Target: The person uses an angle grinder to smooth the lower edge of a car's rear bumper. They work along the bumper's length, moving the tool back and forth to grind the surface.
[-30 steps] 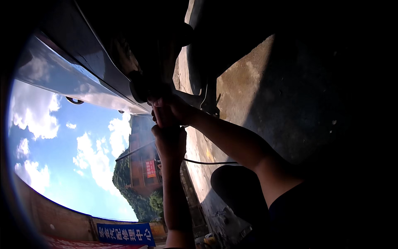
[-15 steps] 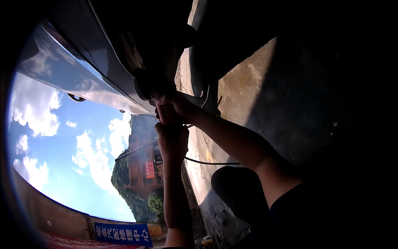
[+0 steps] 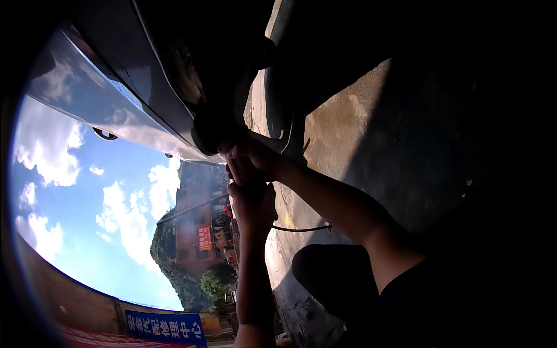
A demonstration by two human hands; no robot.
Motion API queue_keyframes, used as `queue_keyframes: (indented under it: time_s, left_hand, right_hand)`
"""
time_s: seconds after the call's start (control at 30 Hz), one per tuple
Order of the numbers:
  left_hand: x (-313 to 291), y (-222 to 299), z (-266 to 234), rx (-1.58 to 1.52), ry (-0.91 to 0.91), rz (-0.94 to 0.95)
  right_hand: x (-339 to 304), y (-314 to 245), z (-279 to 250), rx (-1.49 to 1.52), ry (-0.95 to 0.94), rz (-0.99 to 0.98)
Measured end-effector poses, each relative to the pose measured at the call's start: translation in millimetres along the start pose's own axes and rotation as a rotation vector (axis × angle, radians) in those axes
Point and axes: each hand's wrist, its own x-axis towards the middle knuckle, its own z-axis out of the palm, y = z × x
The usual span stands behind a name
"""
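Both my hands are wrapped round a power tool [image 3: 236,171] with a reddish-brown body and a dark, round head. Deep shadow hides its details, so its exact kind stays unclear. My left hand [image 3: 254,203] is closed on the lower end of the body. Closer to the head, my right hand [image 3: 259,158] grips it, fingers partly hidden in the dark. The tool's head [image 3: 208,133] lies at the edge of a shiny car body panel [image 3: 156,129]; whether it touches cannot be told. A dark cable [image 3: 301,229] shows to the right of my left hand.
Sunlit concrete ground [image 3: 333,116] borders a deep shadow at right. My dark-clothed knee [image 3: 325,272] is bent below my right forearm. A blue banner [image 3: 165,327] hangs at lower left. Beyond stand a building [image 3: 194,232] and a green hill [image 3: 165,240].
My hands and the tool have shifted slightly right and down in the picture. The tool's dark head has moved the same way along the panel edge. Both grips stay closed.
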Motion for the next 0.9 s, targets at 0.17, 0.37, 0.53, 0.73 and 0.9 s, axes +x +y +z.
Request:
queue_keyframes:
  time_s: [0.17,0.37,0.53,0.73,0.9]
  left_hand:
    - [11.2,-24.3,-5.8,-0.171,0.053,0.193]
    - [25.2,-34.1,43.5,-0.395,-0.14,0.064]
    - [-19.2,-67.5,165.6,-0.59,-0.175,0.033]
    - [-36.3,-61.2,216.6,-0.87,-0.364,0.024]
    - [-32.1,-44.2,217.7,-0.97,-0.327,0.021]
  right_hand:
    - [1.5,-10.7,19.4,-0.122,-0.019,-0.157]
    - [-7.5,-12.0,-32.2,-0.25,0.19,-0.107]
    - [-94.0,-1.2,-88.1,-0.745,0.45,-0.093]
    - [-134.9,-17.2,-107.8,-1.1,0.65,-0.052]
    - [-132.9,-26.9,-100.6,-1.265,0.548,-0.185]
